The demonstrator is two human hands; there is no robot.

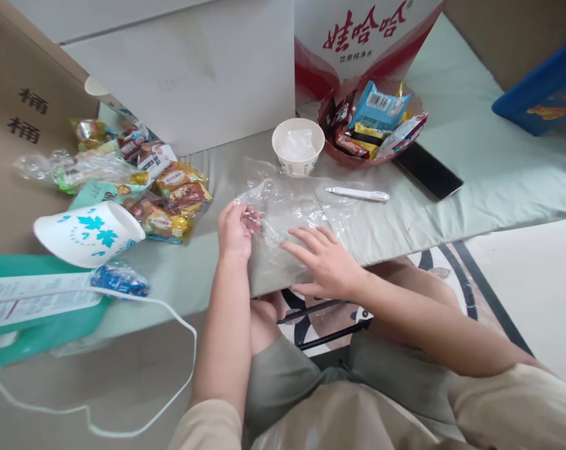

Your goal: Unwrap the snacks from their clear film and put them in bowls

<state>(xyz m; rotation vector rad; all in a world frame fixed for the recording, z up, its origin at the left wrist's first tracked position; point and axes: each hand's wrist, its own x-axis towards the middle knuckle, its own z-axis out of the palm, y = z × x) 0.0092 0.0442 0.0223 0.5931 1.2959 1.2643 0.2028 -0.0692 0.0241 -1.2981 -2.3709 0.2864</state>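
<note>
A white paper bowl (298, 147) stands on the pale green table (475, 169). Just beside it lies a white pen (356, 194). Behind the pen is a red bowl of snacks (371, 122), full of wrapped treats. A black phone (428, 170) lies flat next to that bowl. A big box with red letters (358, 37) stands behind. On the far side lies a pile of snack packets (165, 194). A white cup with blue leaves (88, 232) lies tipped over near them. A white cord (170, 350) hangs down in a loop. A blue box (540, 94) sits in the corner.
</note>
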